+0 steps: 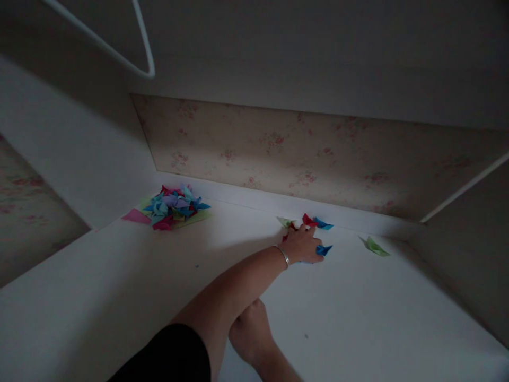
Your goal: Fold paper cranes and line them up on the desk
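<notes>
My left hand (pixel 301 244) reaches across the white surface, a silver bangle on its wrist. Palm down with fingers spread, it rests over a small group of folded paper pieces. Around its fingers show a red folded paper (pixel 309 220), a blue folded paper (pixel 323 224), a second blue folded paper (pixel 323 250) by the thumb, and a pale green folded paper (pixel 285 222). Whatever lies under the palm is hidden. My right hand (pixel 251 330) is closed in a fist below the left forearm, which partly covers it; anything inside cannot be seen.
A heap of colourful folded paper pieces (pixel 175 204) lies in the far left corner. One light green folded paper (pixel 376 247) sits apart on the right. Floral wallpaper (pixel 274 148) backs the white surface (pixel 358 318). A white cable (pixel 147 48) hangs at upper left.
</notes>
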Demonstrator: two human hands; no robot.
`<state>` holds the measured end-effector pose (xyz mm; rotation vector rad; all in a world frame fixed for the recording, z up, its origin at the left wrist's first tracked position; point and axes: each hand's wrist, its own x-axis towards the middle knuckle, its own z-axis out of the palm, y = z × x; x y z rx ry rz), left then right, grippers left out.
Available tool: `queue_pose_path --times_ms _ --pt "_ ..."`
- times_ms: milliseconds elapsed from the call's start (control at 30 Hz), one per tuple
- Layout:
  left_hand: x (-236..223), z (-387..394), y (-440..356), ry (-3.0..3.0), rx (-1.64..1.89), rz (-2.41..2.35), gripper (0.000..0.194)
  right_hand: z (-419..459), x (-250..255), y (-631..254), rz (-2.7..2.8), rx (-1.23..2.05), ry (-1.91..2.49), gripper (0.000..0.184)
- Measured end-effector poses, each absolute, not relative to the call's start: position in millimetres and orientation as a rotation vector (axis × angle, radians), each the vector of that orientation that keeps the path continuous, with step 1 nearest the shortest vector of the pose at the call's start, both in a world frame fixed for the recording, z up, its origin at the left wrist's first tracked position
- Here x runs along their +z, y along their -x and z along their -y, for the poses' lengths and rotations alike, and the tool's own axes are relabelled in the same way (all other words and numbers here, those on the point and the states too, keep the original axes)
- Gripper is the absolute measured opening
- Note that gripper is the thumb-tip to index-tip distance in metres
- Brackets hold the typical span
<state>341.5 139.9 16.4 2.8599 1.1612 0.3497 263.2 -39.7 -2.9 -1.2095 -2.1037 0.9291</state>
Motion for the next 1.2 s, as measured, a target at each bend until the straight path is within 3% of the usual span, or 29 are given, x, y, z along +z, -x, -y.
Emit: queue_pose_path --times_ms 333,733,967,1200 --pt "31.0 -121.1 -259.6 -2.893 0.209 -1.277 0.040 43.4 0.1 -262.1 1.989 0.851 1.262 0.039" --pt "43.2 -104.2 -168.2 -2.941 0.187 -1.434 0.021 46.2 -6.7 -263.7 1.942 0.990 1.281 0.041" --pt "63.0 -107.2 -105.0 -2.984 0.235 -1.533 0.021 46.6 -9.5 -264.4 1.926 0.997 1.289 0.042" --pt "110.9 -165.1 3.4 -2.700 0.392 -2.089 0.031 44.3 -14.0 -263.9 1.902 0.988 1.297 0.043"
